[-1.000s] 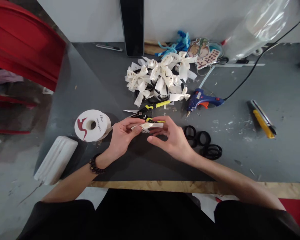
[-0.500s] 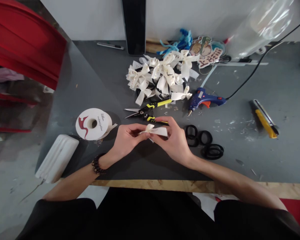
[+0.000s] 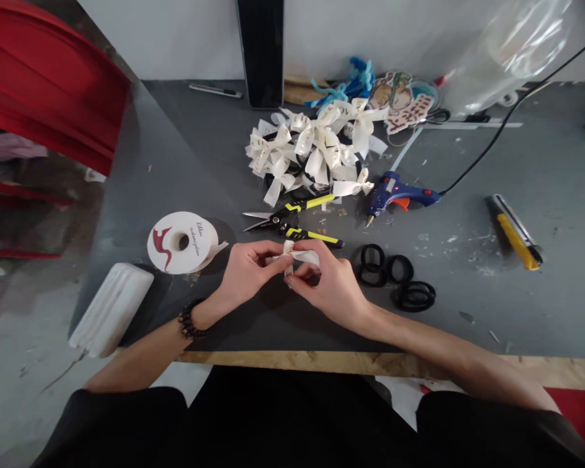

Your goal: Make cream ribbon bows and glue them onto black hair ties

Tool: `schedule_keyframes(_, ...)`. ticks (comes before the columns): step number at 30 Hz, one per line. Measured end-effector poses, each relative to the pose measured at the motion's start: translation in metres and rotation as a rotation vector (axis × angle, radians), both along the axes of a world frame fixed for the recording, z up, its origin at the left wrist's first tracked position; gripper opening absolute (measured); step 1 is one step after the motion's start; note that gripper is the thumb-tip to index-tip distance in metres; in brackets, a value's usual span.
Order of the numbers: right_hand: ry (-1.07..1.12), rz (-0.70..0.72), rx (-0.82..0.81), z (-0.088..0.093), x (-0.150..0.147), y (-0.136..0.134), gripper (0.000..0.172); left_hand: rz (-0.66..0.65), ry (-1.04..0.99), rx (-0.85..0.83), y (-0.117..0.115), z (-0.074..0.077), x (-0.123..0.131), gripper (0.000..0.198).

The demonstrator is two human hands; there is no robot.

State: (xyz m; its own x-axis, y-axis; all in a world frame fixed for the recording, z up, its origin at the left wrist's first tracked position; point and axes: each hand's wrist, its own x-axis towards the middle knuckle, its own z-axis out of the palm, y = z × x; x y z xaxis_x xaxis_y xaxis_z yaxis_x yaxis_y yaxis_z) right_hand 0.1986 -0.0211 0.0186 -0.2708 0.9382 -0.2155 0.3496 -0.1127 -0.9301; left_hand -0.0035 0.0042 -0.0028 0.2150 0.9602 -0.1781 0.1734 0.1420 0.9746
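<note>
My left hand (image 3: 247,270) and my right hand (image 3: 329,286) meet over the dark grey table (image 3: 468,299), both pinching a short piece of cream ribbon (image 3: 297,255) that is folded between the fingertips. A ribbon spool (image 3: 181,242) lies flat to the left of my left hand. Yellow-handled scissors (image 3: 292,220) lie just beyond my fingers. Behind them sits a pile of finished cream bows (image 3: 312,149).
A blue glue gun (image 3: 400,193) with a black cord lies right of the scissors. Several black hair ties (image 3: 400,276) sit beside my right hand. A yellow utility knife (image 3: 514,231) is far right, a white ribbed block (image 3: 111,309) at the left edge, clear plastic wrap (image 3: 507,52) at the back.
My right hand has closed in on the ribbon and folded it shorter between both hands; a second ago its fingers were spread and the ribbon lay flatter.
</note>
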Motion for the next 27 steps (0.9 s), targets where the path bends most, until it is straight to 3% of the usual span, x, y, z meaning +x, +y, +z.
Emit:
schedule_keyframes(4,-0.179,-0.021,0.158,0.01,0.01,0.01,0.054,-0.034,0.007,0.012,0.002,0.0,0.0,0.028)
schedule_keyframes(7,-0.215,-0.011,0.301,0.016,0.017,0.02,0.033,-0.064,0.004,-0.009,0.001,0.001,0.0,0.038)
schedule_keyframes(10,-0.148,0.031,0.238,0.015,0.019,0.025,0.009,-0.069,0.053,0.013,-0.003,0.003,0.001,0.036)
schedule_keyframes(17,-0.075,0.019,0.161,0.002,0.014,0.021,0.014,-0.033,0.181,0.231,-0.013,0.003,0.003,0.024)
schedule_keyframes(27,-0.054,-0.079,0.164,-0.01,0.01,0.02,0.012,0.042,0.214,0.094,-0.01,0.008,0.007,0.028)
